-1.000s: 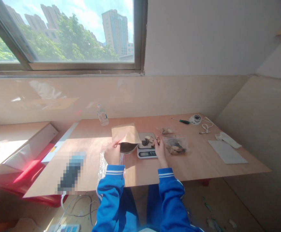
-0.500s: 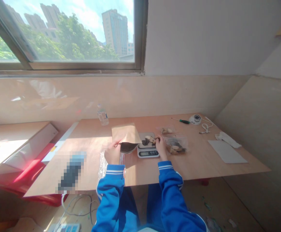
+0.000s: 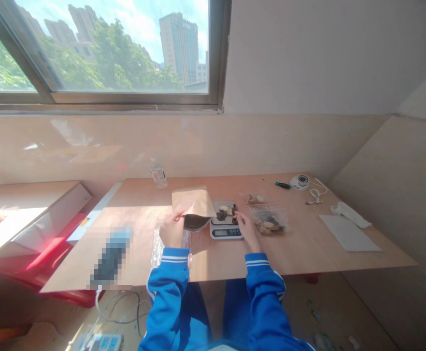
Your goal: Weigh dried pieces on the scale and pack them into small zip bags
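From where I stand, the blue sleeves [image 3: 173, 280] come in from the near side of the table [image 3: 300, 253], one on each side of the scale [image 3: 226, 232]. Just left of the scale, the left hand [image 3: 172, 230] is clamped on the near edge of a brown pouch [image 3: 193, 200]. The pouch's dark mouth gapes toward the person, running side to side, with its right corner close against the scale.

The right hand [image 3: 247, 229] comes over the scale's right edge, fingers bunched at the dried pieces [image 3: 225, 208] on the plate. I can't tell whether a piece is pinched there. The pieces lie ahead and to the left of that hand, the nearer of the two; the pale one stretches roughly crosswise. Compared with half a second ago, those fingers reach out straighter, their wrist sits a little farther right, and the whole view has shifted slightly.

Left of the scale and nearer the person, crinkled clear plastic [image 3: 157, 246] lies partly under the left arm. To the scale's right is a filled clear bag [image 3: 270, 225], with a smaller bag [image 3: 255, 198] behind it. Farther right lie a white sheet [image 3: 348, 235], a screwdriver [image 3: 283, 185] and a dome camera [image 3: 300, 182]; a bottle [image 3: 159, 176] stands behind the scale, off left.
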Action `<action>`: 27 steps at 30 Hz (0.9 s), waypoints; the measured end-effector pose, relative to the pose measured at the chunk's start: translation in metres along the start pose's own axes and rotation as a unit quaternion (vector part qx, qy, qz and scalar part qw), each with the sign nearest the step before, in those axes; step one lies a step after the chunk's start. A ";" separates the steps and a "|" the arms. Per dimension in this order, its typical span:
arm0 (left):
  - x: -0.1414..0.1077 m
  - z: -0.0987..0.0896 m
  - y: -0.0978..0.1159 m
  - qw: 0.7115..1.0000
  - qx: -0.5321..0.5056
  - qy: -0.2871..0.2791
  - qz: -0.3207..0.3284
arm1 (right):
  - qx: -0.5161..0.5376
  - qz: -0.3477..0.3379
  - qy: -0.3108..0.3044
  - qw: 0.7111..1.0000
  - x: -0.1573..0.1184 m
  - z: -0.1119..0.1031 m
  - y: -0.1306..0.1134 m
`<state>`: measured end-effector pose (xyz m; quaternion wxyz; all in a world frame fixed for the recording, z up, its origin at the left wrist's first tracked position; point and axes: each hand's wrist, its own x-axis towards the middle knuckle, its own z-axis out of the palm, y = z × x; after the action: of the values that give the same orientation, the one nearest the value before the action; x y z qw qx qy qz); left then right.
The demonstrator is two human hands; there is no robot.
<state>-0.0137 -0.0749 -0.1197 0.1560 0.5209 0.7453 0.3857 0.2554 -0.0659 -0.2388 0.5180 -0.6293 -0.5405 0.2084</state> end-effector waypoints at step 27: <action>-0.007 0.002 -0.004 1.000 -0.012 -0.012 0.020 | -0.112 -0.062 0.054 0.990 0.019 -0.011 0.016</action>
<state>-0.0119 -0.0808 -0.1254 0.1635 0.5385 0.7283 0.3909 0.2778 -0.0513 -0.2427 0.4845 -0.6590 -0.5697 0.0803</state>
